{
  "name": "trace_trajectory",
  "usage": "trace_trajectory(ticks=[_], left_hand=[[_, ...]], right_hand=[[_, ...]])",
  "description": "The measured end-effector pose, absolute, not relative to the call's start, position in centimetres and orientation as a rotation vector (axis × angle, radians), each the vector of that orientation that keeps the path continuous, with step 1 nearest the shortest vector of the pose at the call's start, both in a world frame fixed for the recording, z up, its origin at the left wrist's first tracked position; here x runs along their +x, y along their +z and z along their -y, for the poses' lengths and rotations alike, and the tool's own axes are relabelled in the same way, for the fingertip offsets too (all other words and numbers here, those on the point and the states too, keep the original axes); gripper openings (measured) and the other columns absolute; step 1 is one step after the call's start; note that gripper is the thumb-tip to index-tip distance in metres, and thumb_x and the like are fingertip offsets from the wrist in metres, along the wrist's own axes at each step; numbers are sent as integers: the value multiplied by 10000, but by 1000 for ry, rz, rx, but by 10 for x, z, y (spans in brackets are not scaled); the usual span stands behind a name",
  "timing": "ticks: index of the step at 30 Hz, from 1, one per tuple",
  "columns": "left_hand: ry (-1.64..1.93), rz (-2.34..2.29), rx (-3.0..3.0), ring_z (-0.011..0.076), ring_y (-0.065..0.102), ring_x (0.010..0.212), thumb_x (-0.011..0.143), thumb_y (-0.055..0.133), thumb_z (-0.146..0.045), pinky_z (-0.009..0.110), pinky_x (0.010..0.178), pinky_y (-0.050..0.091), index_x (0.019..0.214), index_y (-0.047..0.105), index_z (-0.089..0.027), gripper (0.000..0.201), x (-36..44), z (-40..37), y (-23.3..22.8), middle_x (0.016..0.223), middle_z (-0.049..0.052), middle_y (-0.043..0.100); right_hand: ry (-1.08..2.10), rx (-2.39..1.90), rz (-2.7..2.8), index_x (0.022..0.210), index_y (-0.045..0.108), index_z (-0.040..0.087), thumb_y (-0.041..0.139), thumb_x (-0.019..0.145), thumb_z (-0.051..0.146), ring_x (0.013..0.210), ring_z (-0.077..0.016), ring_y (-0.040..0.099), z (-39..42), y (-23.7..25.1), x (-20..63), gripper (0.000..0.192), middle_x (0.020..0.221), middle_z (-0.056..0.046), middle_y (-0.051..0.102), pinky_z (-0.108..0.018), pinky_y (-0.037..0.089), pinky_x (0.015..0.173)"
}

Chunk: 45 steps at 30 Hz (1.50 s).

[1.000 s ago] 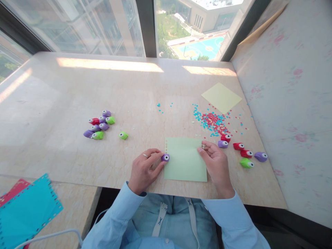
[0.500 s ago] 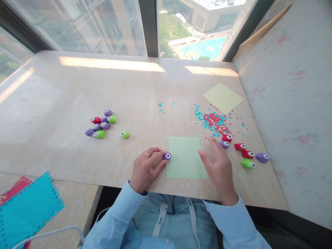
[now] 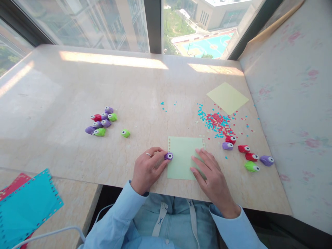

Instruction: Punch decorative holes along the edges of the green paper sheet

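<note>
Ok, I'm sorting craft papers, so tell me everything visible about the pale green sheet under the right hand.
The pale green sheet looks like four-sided paper, lying flat on the marbled surface near its front edge. Small holes run down the upper part of its left edge, with more near the top of its right edge, shapes unclear. A purple punch, held in the left hand, sits at its left edge. The right hand lies over its right side, apparently touching it.

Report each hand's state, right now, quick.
Left hand: closed, holding a purple punch at the left edge of the pale green sheet.
Right hand: open, fingers over the sheet's right side.
</note>
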State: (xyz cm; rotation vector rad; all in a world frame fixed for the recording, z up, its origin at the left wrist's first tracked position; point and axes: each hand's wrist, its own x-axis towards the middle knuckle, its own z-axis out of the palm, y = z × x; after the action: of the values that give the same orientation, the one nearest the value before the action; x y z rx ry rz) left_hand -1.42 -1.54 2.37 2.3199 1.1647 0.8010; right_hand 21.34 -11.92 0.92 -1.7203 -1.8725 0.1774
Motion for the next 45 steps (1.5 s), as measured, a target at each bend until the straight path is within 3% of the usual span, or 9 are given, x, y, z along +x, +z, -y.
trace_trajectory(ticks=[15, 45], left_hand=[[784, -1239, 2311, 133, 640, 722, 914, 630, -348, 249, 632, 497, 1041, 718, -211, 206, -10, 15, 23, 1031, 64, 698], [770, -1214, 2279, 148, 655, 770, 916, 624, -346, 251, 626, 503, 1029, 720, -214, 198, -11, 14, 24, 1041, 69, 695]], right_hand=[[156, -1721, 1895, 1291, 603, 219, 570, 942, 243, 1374, -286, 459, 120, 9, 214, 352, 1430, -122, 545, -559, 389, 1125], [169, -1743, 1859, 1279, 617, 240, 568, 942, 266, 1355, -287, 484, 119, 11, 212, 342, 1418, -106, 560, -558, 390, 1125]])
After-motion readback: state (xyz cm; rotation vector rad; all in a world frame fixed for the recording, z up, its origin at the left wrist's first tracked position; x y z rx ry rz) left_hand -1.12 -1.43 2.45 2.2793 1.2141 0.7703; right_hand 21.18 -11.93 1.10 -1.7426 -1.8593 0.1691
